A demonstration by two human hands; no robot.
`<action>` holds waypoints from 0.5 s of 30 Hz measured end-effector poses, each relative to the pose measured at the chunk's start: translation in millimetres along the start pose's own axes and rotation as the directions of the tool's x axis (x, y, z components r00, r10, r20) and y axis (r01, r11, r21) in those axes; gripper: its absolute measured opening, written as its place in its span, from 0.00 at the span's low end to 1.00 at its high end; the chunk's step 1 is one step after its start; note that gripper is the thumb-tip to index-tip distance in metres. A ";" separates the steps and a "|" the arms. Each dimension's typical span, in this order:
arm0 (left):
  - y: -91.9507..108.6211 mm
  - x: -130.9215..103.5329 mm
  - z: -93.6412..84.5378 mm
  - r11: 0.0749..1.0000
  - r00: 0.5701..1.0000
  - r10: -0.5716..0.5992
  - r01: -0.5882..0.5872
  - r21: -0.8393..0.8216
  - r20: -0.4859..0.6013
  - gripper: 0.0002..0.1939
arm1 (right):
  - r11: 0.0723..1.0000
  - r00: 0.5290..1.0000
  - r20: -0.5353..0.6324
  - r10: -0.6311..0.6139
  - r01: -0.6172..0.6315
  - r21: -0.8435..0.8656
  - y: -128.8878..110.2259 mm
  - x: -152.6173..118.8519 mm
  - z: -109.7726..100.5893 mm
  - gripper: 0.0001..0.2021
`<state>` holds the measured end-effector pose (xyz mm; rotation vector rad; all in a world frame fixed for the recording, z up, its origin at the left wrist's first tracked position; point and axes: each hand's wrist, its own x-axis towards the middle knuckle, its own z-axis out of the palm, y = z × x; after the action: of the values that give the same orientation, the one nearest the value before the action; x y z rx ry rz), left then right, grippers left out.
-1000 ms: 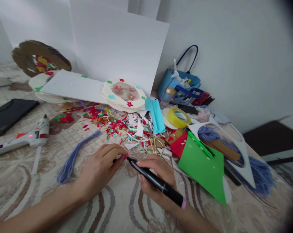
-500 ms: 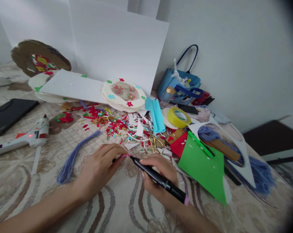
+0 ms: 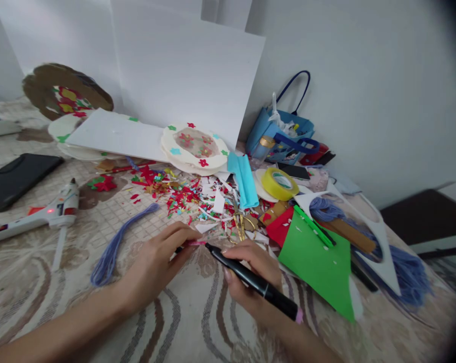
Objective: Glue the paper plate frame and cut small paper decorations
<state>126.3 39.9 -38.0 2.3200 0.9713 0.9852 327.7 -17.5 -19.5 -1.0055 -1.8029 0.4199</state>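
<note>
My right hand (image 3: 252, 275) is closed around a black marker pen (image 3: 260, 287) with a pink end, its tip pointing up and left. Between the fingers of my left hand (image 3: 160, 264) is a thin pink strip (image 3: 198, 243), pinched so that one end sticks out to the right. A small dark piece (image 3: 179, 249) shows by the left fingers, too hidden to name. The marker's tip sits just off the free end of the strip. Behind my hands lie gold-handled scissors (image 3: 242, 228) among paper scraps (image 3: 190, 196). A bundle of purple yarn (image 3: 118, 247) rests left of my left hand.
A glue gun (image 3: 57, 209) with a red light and a black phone (image 3: 18, 179) lie at left. White rings with paper flowers (image 3: 213, 162) stand behind the scraps. At right are yellow tape (image 3: 277, 184), green paper (image 3: 317, 272), a green cutter (image 3: 315, 227) and a blue bag (image 3: 260, 126).
The marker's tip has drawn slightly right, from touching the pink strip to just beside it. My left hand keeps its pinch. The whole view has shifted a little.
</note>
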 end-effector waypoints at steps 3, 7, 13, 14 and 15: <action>-2.1 -1.8 1.9 0.999 0.999 -0.044 0.044 -0.008 0.003 0.05 | 1.000 1.000 0.022 -0.005 0.004 0.009 -0.7 -0.1 0.9 0.13; -3.0 -1.9 2.9 1.000 1.000 -0.020 0.020 -0.021 0.017 0.04 | 1.000 1.000 0.026 -0.008 0.007 0.013 0.5 -1.4 2.9 0.14; 1.0 1.6 -0.1 0.999 1.000 -0.025 0.025 -0.040 0.012 0.04 | 1.000 1.000 0.025 -0.018 0.018 0.000 3.6 -0.4 0.9 0.13; 2.2 2.3 -1.1 0.999 0.999 -0.032 0.033 -0.043 0.012 0.04 | 1.000 1.000 0.006 -0.021 0.021 -0.013 3.6 0.3 -0.2 0.13; 3.5 2.8 -2.1 0.998 0.999 -0.037 0.038 -0.047 0.015 0.04 | 0.999 1.000 -0.013 -0.024 0.024 -0.027 3.5 0.9 -1.0 0.13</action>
<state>127.7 40.0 -33.2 2.2589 0.9717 0.9660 330.0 -14.8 -20.8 -1.0021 -1.8114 0.3747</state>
